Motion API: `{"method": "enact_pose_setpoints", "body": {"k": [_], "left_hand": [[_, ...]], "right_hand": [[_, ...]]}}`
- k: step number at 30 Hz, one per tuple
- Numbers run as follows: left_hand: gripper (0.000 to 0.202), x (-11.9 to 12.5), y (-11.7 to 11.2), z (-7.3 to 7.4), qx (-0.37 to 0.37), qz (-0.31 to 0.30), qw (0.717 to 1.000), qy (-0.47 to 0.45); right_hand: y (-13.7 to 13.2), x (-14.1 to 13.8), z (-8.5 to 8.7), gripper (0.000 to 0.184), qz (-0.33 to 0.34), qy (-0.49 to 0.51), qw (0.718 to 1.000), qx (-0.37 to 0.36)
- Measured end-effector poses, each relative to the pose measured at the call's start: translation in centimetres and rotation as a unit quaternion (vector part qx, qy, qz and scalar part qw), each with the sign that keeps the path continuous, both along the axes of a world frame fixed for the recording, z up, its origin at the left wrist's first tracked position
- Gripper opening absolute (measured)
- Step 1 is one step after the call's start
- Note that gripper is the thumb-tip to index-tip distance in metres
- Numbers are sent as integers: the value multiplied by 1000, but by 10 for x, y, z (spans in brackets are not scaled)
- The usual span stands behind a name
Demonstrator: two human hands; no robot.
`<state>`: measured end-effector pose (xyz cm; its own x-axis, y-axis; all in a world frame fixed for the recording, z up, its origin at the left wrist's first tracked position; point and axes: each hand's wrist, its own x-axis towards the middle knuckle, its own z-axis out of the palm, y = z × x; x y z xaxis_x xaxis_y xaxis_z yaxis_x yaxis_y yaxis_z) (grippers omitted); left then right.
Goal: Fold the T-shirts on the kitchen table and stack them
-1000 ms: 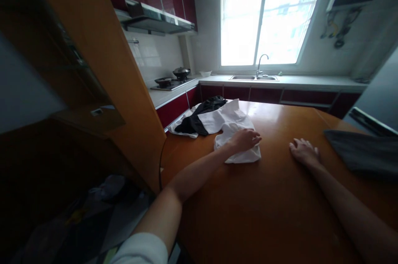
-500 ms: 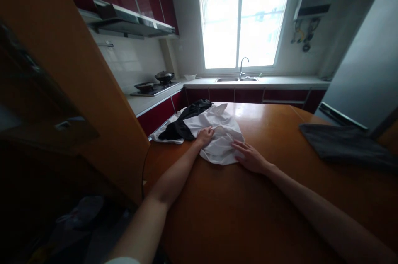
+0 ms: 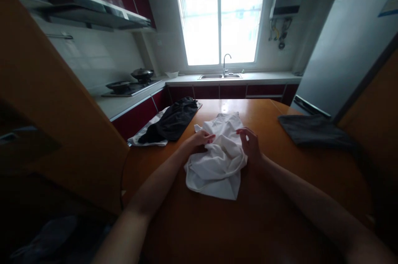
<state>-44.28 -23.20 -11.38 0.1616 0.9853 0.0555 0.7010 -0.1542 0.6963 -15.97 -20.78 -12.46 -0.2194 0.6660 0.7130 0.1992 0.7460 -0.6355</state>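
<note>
A crumpled white garment [image 3: 214, 173] lies on the brown wooden table [image 3: 192, 222] in front of me; its exact kind is hard to tell. My left hand [image 3: 200, 138] is at the garment's left side, fingers closed on the fabric. On the opposite side, my right hand [image 3: 251, 143] has bent fingers pinching the garment's right edge. Folds hide part of the fingertips. To the left, apart from the white garment, a black garment [image 3: 175, 119] rests on top of a light-coloured cloth [image 3: 155, 125].
Dark grey folded cloth [image 3: 314, 129] lies on the table's right side. Beyond the table are a counter with a sink [image 3: 211, 76], a stove with a lidded pan [image 3: 142, 74], and a refrigerator [image 3: 342, 44] at right. An orange-brown panel [image 3: 77, 131] stands close at left.
The white garment has moved away from the black one, toward me, and lies more spread out. Both hands have shifted on it, and my view has turned slightly right.
</note>
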Motion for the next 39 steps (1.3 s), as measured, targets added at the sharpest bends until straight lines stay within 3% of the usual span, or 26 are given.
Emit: {"method": "enact_pose_setpoints", "body": {"k": [4,7,9,11,13,14,16,19,24,26,28,31,34,36,39], "left_hand": [[65,7,-9,14,-111,-113,987,0],[62,10,-12,29,-150,-177,973,-7],[56,12,-10,35,-97,-120,988,-1],[42,15,-4,35,9,25,999,31],[31,17,1,30,82,145,983,72],[32,17,2,26,91,172,977,88],[35,16,3,18,77,181,974,109],[18,15,-1,14,62,196,969,141],[18,38,-13,32,131,222,944,203],[21,56,-22,45,183,193,937,228],[22,76,-33,56,216,125,944,217],[27,105,-53,66,206,-51,965,152],[27,128,-72,71,166,-216,956,112],[28,138,-83,73,140,-280,944,106],[35,141,-91,80,104,-350,927,81]], "right_hand": [[50,22,-13,34,-155,-59,984,-63],[68,30,-24,32,-182,-138,967,-117],[67,28,-30,26,-150,-190,963,-116],[61,21,-33,23,-115,-229,961,-104],[54,15,-34,27,-89,-239,963,-90],[52,12,-34,30,-83,-244,963,-83],[48,9,-32,29,-96,-247,962,-68],[46,9,-27,24,-146,-220,964,-41],[41,7,-19,27,-109,-175,976,-66],[39,5,-17,28,-87,-160,979,-91],[38,2,-14,35,-62,-131,981,-128],[39,1,-8,54,19,-67,977,-203],[40,2,1,63,92,-14,960,-262],[41,4,7,57,114,-19,952,-283],[42,6,12,35,78,-71,957,-269]]}}
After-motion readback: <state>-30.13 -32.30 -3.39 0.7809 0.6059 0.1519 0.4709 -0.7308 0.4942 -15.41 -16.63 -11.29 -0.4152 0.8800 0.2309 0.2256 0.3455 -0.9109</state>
